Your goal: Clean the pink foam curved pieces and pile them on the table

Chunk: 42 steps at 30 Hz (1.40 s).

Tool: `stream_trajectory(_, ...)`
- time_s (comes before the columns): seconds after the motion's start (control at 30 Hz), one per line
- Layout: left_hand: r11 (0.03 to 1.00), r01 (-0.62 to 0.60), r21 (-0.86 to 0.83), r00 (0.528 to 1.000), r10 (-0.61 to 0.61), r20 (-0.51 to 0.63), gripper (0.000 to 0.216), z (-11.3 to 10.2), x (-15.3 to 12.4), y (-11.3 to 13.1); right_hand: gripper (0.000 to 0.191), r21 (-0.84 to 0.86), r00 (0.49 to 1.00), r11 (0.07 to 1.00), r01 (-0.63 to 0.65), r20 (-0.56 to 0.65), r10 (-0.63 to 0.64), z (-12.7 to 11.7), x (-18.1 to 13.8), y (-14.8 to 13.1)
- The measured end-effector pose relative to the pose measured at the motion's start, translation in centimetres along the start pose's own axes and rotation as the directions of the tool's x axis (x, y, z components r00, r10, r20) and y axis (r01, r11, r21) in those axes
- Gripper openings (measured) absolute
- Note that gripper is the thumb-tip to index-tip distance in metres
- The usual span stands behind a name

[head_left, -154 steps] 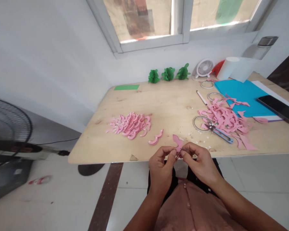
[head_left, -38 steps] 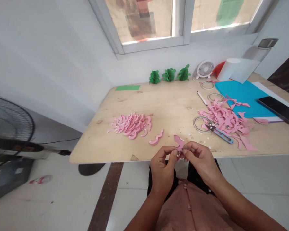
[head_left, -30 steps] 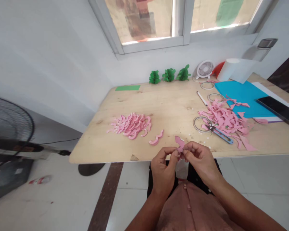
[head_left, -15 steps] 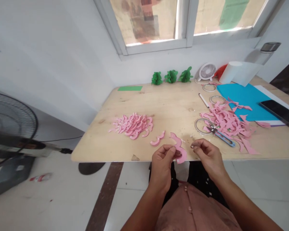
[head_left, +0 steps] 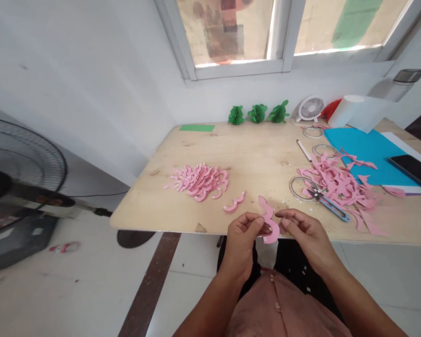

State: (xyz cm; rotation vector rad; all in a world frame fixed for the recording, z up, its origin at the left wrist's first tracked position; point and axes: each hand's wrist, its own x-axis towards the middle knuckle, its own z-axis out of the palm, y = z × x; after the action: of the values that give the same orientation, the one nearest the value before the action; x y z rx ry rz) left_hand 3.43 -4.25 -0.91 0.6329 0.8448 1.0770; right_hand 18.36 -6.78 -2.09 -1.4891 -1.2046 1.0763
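My left hand (head_left: 243, 238) pinches a wavy pink paper cutout (head_left: 273, 230) between thumb and fingers at the table's front edge. Just to the right of it is my right hand (head_left: 306, 232), its thumb and forefinger slightly parted near the cutout, with nothing plainly visible between them. Another curved pink strip (head_left: 234, 203) lies on the table beyond my left hand. Farther left sits a heap of similar pink cutouts (head_left: 199, 181), some with small white patches.
Blue-handled thread snips (head_left: 331, 207) and a tape ring (head_left: 300, 188) lie by pink scraps (head_left: 344, 180) on the right. Behind are a white pen (head_left: 304, 150), blue sheets (head_left: 368, 150), a phone (head_left: 412, 168), green paper shapes (head_left: 257, 113) and a small fan (head_left: 311, 109).
My right hand has come closer to the pink cutout, and its pinched fingertips have parted. A small white bit at those fingertips no longer shows. The view has shifted slightly left.
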Motion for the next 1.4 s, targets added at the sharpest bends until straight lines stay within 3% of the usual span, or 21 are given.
stream_trajectory(0.07,1.0,0.008,-0.001,1.0,-0.008,0.001,0.011,-0.1,0.0,-0.1,0.023,-0.046,0.999,0.999,-0.014,-0.044,0.012,-0.1,0.0,0.2)
stream_trajectory(0.2,1.0,0.027,-0.007,0.999,-0.027,-0.016,0.011,-0.5,0.0,-0.3,0.027,-0.197,0.989,0.974,0.11,-0.076,-0.127,-0.2,0.3,0.6)
stream_trajectory(0.3,0.999,0.031,0.01,0.999,-0.031,-0.014,0.011,-0.7,0.0,-0.3,0.025,-0.087,0.999,0.996,0.022,-0.025,-0.024,-0.2,0.2,0.2)
stream_trajectory(0.43,0.998,0.021,0.054,1.0,-0.021,0.002,0.011,-0.9,0.1,-0.1,0.024,0.055,0.995,0.997,0.051,0.083,-0.055,0.2,-0.1,-0.6)
stream_trajectory(0.53,0.996,0.011,0.089,1.0,-0.012,0.008,0.011,-1.1,0.1,0.0,0.021,0.217,0.992,0.976,-0.03,0.123,0.003,0.7,-0.1,-0.9)
stream_trajectory(0.63,0.992,0.013,0.127,1.0,-0.016,0.025,0.011,-1.2,0.2,0.1,0.018,0.277,0.988,0.954,-0.11,0.133,0.076,1.1,0.1,-1.1)
stream_trajectory(1.0,0.986,0.092,0.14,0.991,-0.104,0.08,0.017,-1.3,0.5,0.5,0.018,0.277,0.988,0.948,-0.156,0.053,0.147,1.6,0.9,-1.3)
stream_trajectory(1.17,0.98,0.11,0.168,0.993,-0.116,0.027,0.015,-1.0,0.8,0.6,0.016,0.283,0.986,0.945,-0.163,0.068,0.149,1.6,0.8,-1.1)
stream_trajectory(1.4,0.979,0.043,0.199,0.999,-0.042,-0.006,0.017,-0.9,1.0,-0.1,0.016,0.242,0.987,0.957,-0.158,0.029,0.155,1.7,0.7,-1.2)
